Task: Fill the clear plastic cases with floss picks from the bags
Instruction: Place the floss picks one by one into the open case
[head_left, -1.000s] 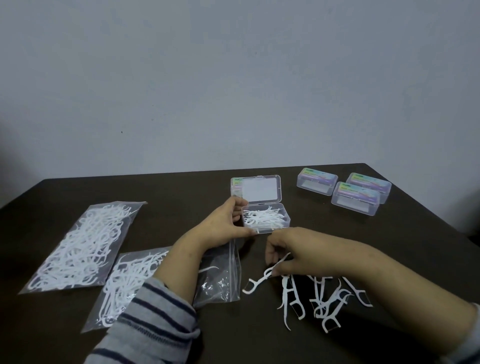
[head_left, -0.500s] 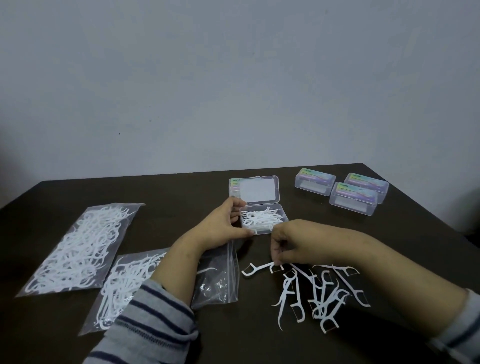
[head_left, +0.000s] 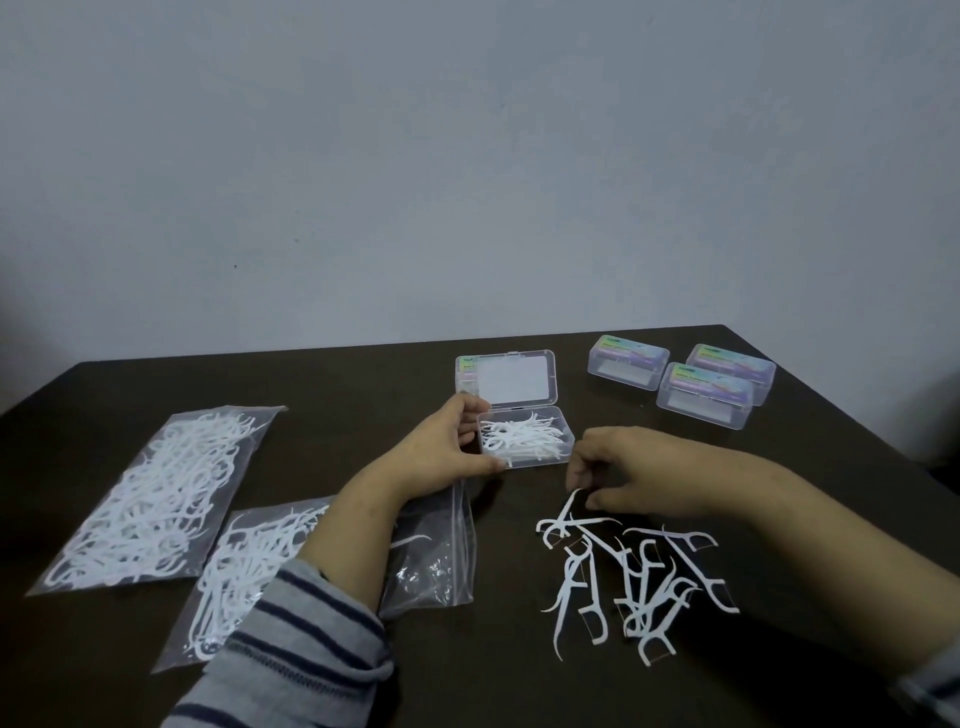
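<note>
The open clear plastic case with a hinged lid (head_left: 527, 439) is set near the middle of the dark brown desk (head_left: 519, 675), its lid laid back toward the far side so the tray stays accessible from above. It is already partly filled with white floss picks. The left hand (head_left: 441, 454) is wrapped around the case's left edge, thumb at the near corner and fingers at the far one, apparently to keep the light case from sliding while picks are dropped in.

Just right of the case, the right hand (head_left: 623, 467) is curled, and the tip of a single white plastic floss pick (head_left: 563, 514) is pinched between thumb and fingertips; the pick's head hangs at the far edge of the loose pile of white floss picks (head_left: 639, 582) spread on the desk nearer the viewer. The pile appears to have been tipped out for one-at-a-time picking.

An opened, largely emptied clear zip bag (head_left: 431, 561) lies under the left forearm, with two fuller clear bags of floss picks (head_left: 156, 499) to the left, likely kept as reserve stock. Three closed clear cases with colourful labels (head_left: 696, 382) are grouped at the far right, apart from the work area, though whether they hold picks cannot be told.
</note>
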